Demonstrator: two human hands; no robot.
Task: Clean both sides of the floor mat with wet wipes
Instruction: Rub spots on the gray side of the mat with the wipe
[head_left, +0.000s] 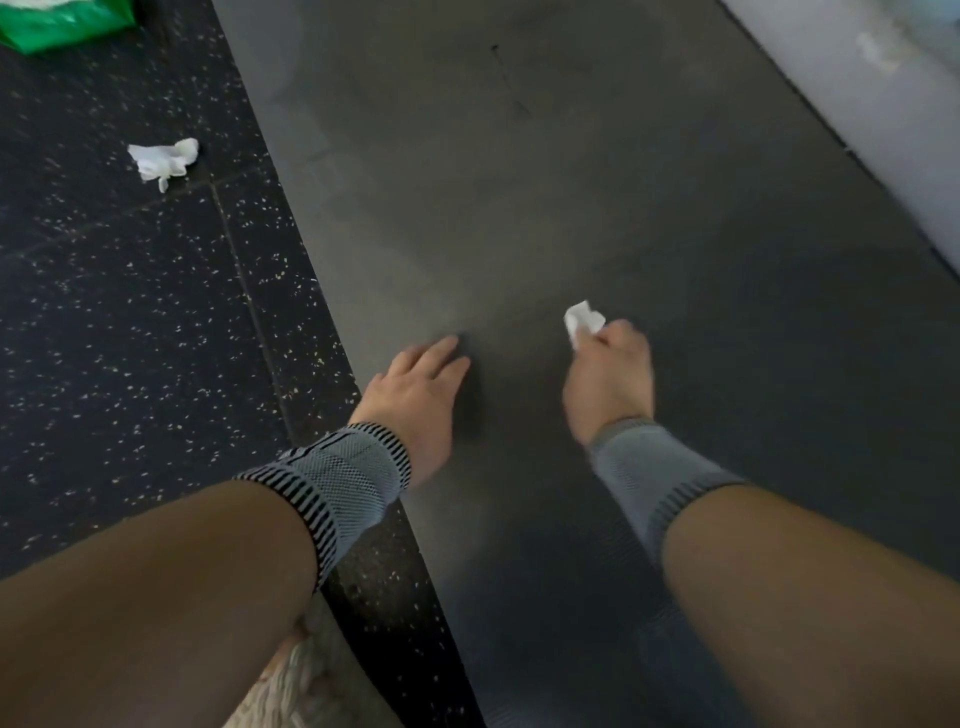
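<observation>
both forearms reach over the grey mat on the floor. left hand rests flat, pinning it; right hand pinches a crumpled wipe. mat looks soft, floppy; lift by its left edge.

Mat: plain dark grey. Floor: black with white speckles. Wipe and crumpled wipe: white. Packet: green. Wristbands: grey mesh with black-and-grey striped edges. Wall: pale grey.
</observation>
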